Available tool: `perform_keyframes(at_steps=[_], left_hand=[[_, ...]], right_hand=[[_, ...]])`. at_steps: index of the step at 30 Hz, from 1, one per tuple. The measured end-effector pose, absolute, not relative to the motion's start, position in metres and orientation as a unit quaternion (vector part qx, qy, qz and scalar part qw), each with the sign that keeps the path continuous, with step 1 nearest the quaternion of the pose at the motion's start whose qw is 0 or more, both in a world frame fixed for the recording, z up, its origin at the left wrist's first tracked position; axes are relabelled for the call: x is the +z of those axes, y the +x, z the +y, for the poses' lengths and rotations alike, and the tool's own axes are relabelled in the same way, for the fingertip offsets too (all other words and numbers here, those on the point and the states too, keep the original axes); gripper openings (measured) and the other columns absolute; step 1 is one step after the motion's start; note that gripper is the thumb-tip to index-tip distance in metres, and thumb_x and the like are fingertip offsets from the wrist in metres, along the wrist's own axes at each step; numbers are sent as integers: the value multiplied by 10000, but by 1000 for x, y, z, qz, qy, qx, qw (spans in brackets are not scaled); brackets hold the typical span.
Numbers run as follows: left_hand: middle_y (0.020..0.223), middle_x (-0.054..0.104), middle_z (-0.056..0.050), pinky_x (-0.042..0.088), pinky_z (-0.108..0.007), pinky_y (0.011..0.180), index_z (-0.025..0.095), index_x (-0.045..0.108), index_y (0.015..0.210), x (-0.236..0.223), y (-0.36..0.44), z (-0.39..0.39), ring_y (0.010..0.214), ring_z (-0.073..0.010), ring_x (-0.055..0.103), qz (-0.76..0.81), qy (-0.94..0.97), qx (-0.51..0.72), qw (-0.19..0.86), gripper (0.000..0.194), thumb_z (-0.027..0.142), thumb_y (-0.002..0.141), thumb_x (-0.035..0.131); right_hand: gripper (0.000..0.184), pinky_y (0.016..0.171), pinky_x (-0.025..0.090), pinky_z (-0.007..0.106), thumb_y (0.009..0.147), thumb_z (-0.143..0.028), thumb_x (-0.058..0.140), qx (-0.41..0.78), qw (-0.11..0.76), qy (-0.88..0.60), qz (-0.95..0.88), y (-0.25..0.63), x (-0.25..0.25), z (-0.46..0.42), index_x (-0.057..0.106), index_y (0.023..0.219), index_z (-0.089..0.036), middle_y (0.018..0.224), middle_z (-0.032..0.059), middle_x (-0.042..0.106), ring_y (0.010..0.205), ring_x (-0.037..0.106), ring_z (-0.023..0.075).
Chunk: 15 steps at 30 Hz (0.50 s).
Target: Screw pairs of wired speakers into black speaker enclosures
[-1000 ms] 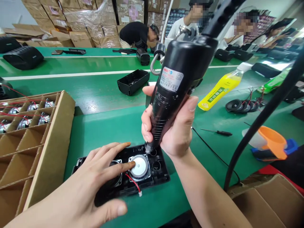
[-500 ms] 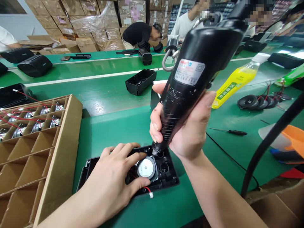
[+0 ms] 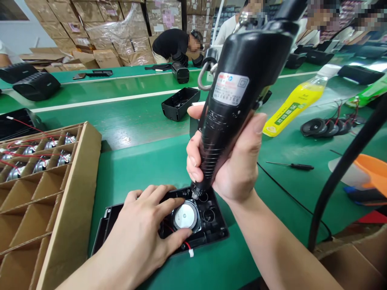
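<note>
My right hand (image 3: 238, 173) is wrapped round a black electric screwdriver (image 3: 222, 125), which points down. Its tip meets the upper right edge of a round speaker (image 3: 184, 216) with a silver back; the screw itself is hidden. Around that speaker is a black plastic housing (image 3: 218, 233), lying with its inside up on the green bench. My left hand (image 3: 148, 225) grips the speaker between thumb and index finger and covers the housing's left part. From the housing's near edge hangs a red wire with a white connector (image 3: 191, 253).
At left stands a divided cardboard box (image 3: 75, 193) with several speakers. A black shell (image 3: 180, 104) lies beyond my hands. To the right are a yellow bottle (image 3: 296, 102), more speakers (image 3: 316, 127), a small screwdriver (image 3: 298, 166) and a thick black cable (image 3: 341, 181). Co-workers are across the bench.
The view has shifted slightly. The electric screwdriver remains at the speaker's edge, tilted a little differently, and my left hand keeps its grip on the speaker.
</note>
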<state>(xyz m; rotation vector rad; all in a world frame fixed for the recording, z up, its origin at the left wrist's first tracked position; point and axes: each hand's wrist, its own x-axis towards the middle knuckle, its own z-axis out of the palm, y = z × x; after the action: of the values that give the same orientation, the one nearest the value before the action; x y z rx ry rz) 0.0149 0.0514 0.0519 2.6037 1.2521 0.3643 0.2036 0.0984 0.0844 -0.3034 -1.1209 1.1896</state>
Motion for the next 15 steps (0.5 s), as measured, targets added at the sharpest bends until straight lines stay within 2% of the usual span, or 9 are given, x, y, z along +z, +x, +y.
perform_keyframes(at_steps=[4,11,15], left_hand=[[1241,705,-33,450,-475,809,311,751,1174,52,15,51,1005,-303,670,428,888,126,110,367,399,831,847],[1274,692,-28,444,-477,828,324,742,1190,48,14,51,1044,-307,662,430,887,132,107,376,418,839,841],[1262,690,-20,434,-476,830,336,741,1189,46,13,50,1040,-302,657,430,886,134,111,377,429,838,844]], right_hand=[[633,384,424,210,1023,-766,374,505,682,-104,-519,202,79,104,694,1200,-249,634,-20,564,437,490,108],[689,374,411,219,970,-846,357,502,678,-154,-514,202,77,104,678,1181,-274,626,-31,563,426,489,108],[627,375,403,223,1008,-791,377,506,678,-152,-511,200,77,103,690,1179,-275,631,-29,567,428,492,107]])
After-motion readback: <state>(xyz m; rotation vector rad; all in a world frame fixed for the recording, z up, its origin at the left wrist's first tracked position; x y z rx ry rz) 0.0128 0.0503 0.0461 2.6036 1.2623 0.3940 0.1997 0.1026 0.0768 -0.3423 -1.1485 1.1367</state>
